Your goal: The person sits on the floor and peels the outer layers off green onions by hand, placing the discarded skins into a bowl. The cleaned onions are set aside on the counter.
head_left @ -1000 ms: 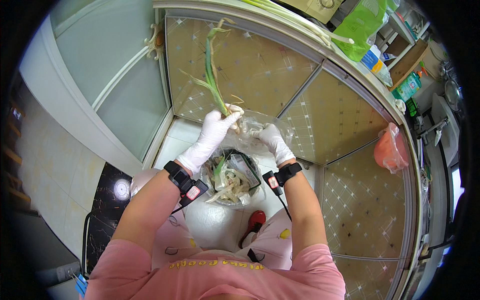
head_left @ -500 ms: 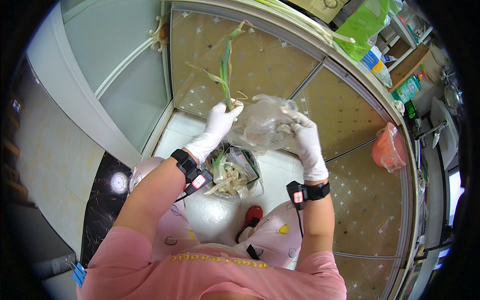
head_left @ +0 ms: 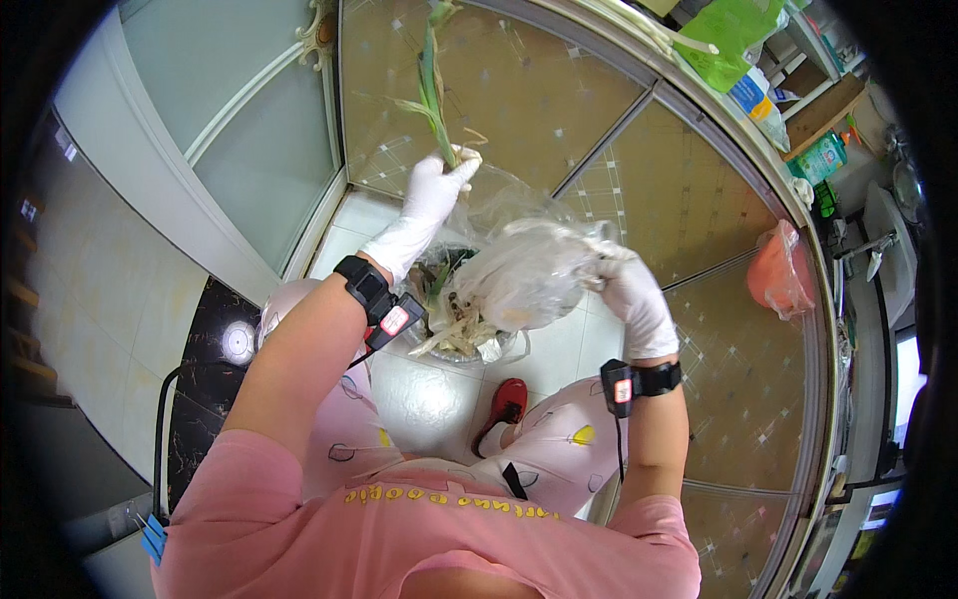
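Above a bin (head_left: 469, 344) of trimmings, the left hand (head_left: 431, 195) grips a green leek (head_left: 431, 85) while the right hand (head_left: 629, 290) clutches a crumpled clear bag (head_left: 524, 275), green packages (head_left: 733, 35) shelved beyond.

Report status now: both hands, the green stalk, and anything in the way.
Left hand grip shut on green stalk, held upright. Right hand grip shut on clear plastic bag. Bin of trimmings below; nothing blocks.

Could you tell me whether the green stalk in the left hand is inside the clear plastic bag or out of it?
Out of it. The left hand holds the green stalk up above the clear plastic bag, which the right hand grips.
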`<state>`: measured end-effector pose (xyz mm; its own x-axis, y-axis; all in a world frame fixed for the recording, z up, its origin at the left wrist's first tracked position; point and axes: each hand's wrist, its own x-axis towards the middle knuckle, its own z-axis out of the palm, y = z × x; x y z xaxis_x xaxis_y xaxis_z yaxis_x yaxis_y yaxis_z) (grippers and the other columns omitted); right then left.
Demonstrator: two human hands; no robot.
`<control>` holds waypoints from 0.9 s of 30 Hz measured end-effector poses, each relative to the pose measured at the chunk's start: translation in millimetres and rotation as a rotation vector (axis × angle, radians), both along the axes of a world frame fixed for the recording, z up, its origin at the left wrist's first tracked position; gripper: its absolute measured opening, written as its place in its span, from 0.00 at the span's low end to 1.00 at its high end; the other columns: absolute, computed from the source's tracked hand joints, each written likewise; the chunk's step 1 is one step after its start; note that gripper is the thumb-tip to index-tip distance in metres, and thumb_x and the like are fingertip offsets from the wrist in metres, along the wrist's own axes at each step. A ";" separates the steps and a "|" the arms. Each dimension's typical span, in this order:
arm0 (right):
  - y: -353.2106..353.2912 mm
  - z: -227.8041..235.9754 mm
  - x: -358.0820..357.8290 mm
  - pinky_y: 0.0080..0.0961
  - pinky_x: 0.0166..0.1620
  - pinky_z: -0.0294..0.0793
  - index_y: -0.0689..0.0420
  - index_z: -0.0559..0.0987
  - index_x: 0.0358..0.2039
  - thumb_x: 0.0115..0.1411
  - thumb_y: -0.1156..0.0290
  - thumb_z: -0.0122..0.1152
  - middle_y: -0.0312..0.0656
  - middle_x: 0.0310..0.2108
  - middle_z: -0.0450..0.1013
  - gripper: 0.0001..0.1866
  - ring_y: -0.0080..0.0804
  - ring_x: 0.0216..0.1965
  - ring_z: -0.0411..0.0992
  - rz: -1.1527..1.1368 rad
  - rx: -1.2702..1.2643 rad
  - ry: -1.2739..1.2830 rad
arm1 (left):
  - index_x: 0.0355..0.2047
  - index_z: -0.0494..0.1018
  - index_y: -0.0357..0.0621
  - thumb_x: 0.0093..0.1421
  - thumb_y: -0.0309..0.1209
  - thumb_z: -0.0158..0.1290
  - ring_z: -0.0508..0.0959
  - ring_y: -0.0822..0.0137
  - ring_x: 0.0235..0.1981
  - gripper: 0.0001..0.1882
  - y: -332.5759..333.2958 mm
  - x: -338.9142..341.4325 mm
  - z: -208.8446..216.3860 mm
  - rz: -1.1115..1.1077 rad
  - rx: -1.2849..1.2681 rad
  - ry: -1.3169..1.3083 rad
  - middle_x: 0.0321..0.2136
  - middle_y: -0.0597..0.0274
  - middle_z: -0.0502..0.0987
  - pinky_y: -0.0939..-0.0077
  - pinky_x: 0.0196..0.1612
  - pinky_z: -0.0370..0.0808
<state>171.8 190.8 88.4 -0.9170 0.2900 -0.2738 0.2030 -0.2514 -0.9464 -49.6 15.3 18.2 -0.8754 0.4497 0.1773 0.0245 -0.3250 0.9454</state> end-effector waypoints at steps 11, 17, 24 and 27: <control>-87.7 -188.3 -47.4 0.28 0.43 0.69 0.62 0.76 0.38 0.51 0.74 0.50 0.51 0.37 0.71 0.13 0.45 0.39 0.71 -0.110 0.996 -0.238 | 0.33 0.72 0.41 0.55 0.30 0.55 0.70 0.80 0.24 0.08 -4.8 0.4 9.9 0.000 0.042 0.010 0.28 0.70 0.73 0.86 0.25 0.70; -100.3 -242.6 -45.7 0.37 0.52 0.63 0.64 0.67 0.48 0.53 0.65 0.50 0.58 0.47 0.63 0.23 0.53 0.49 0.62 0.365 1.266 -0.285 | 0.34 0.72 0.41 0.55 0.29 0.55 0.70 0.81 0.24 0.07 -9.6 1.5 12.0 -0.038 0.064 -0.061 0.28 0.70 0.74 0.86 0.25 0.70; -105.4 -264.8 -48.8 0.35 0.51 0.64 0.63 0.71 0.44 0.52 0.63 0.53 0.56 0.43 0.68 0.22 0.50 0.46 0.66 0.843 1.309 -0.461 | 0.34 0.73 0.41 0.55 0.28 0.55 0.71 0.80 0.25 0.07 -9.9 6.3 16.1 -0.031 0.066 -0.023 0.29 0.70 0.74 0.87 0.26 0.70; -105.2 -269.8 -59.4 0.34 0.51 0.64 0.64 0.69 0.47 0.53 0.65 0.50 0.57 0.46 0.67 0.22 0.48 0.47 0.67 0.970 1.296 -0.496 | 0.34 0.73 0.40 0.55 0.28 0.55 0.71 0.80 0.26 0.07 -9.3 7.6 16.7 -0.063 0.054 -0.065 0.29 0.70 0.74 0.87 0.27 0.70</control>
